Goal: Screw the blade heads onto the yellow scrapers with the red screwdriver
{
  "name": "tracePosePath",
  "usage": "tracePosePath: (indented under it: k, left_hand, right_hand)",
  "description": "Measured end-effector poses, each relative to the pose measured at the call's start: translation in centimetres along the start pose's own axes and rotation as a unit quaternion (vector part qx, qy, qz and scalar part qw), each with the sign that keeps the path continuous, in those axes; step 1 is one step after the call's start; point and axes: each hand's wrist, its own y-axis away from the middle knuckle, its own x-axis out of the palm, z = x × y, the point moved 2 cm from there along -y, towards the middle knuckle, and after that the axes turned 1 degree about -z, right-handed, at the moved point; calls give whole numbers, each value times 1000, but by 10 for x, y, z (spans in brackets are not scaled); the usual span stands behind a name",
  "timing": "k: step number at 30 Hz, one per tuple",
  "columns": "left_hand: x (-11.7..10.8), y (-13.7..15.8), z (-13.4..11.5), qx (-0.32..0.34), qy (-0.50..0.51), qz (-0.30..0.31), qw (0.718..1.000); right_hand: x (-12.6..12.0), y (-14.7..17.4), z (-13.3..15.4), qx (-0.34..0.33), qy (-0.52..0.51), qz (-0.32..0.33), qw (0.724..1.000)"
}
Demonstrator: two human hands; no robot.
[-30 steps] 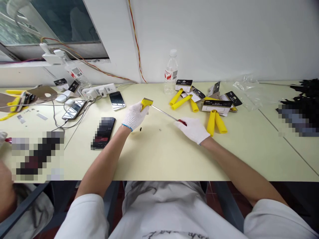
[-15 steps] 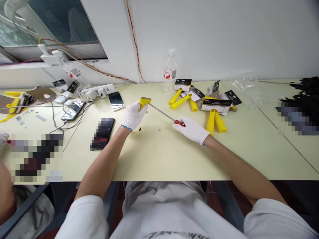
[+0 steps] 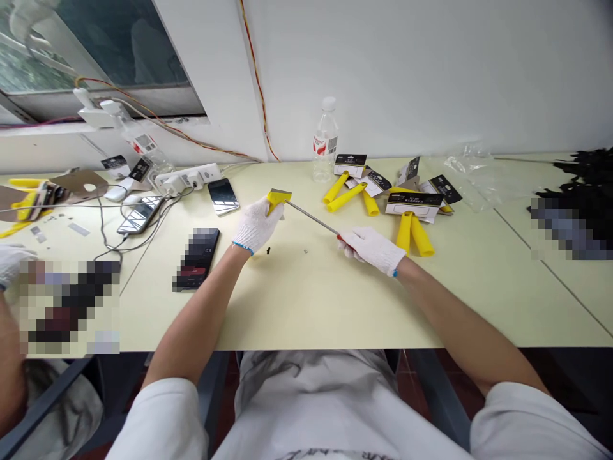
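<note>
My left hand (image 3: 257, 225), in a white knit glove, is closed around a yellow scraper (image 3: 276, 199) with a metal edge along its head. My gloved right hand (image 3: 372, 248) grips the red handle of a screwdriver (image 3: 313, 219). The long shaft slants up to the left, and its tip meets the scraper's head near a side. On the table below lie a small black piece (image 3: 269, 251) and a tiny clear bit (image 3: 306, 252). Glove and fingers hide most of the scraper's handle.
Several yellow-handled scrapers (image 3: 421, 235) with black-and-white cards lie at the back right, beside a clear bottle (image 3: 325, 144). Phones (image 3: 223, 196), a power strip (image 3: 189, 177) and cables are left. Black material (image 3: 582, 185) sits far right. A co-worker's gloved hand (image 3: 16, 263) shows at the left edge.
My right hand has turned over the screwdriver's handle, covering more of the red. The tip stays at the scraper. At the left, the co-worker's hand has come further into view.
</note>
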Motion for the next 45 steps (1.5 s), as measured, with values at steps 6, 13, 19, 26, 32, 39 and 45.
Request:
tracePosePath:
  k: [6,13,19,26,32,39,45]
  left_hand:
    - [0,0,1,-8,6,6,1000]
    - [0,-3,6,-13,30,7,999]
    - [1,-2,9,-15,33,8,999]
    - [2,-1,10,-12,10,15,1000]
    - [3,-2,12,-26,17,29,999]
    - [3,-3,13,-19,29,32,999]
    - [4,-3,14,-28,30,33,999]
  right_hand:
    - [-1,2,1,7,41,-2,999]
    - [0,1,0,-21,114,-67,991]
    - [3,-2,-6,5,24,-10,1000]
    - [2,1,-1,14,61,3,998]
    - [-4,2,1,-12,119,-98,988]
    - [-2,1,-2,12,58,-46,997]
    - [-1,-1,-4,24,66,-16,997]
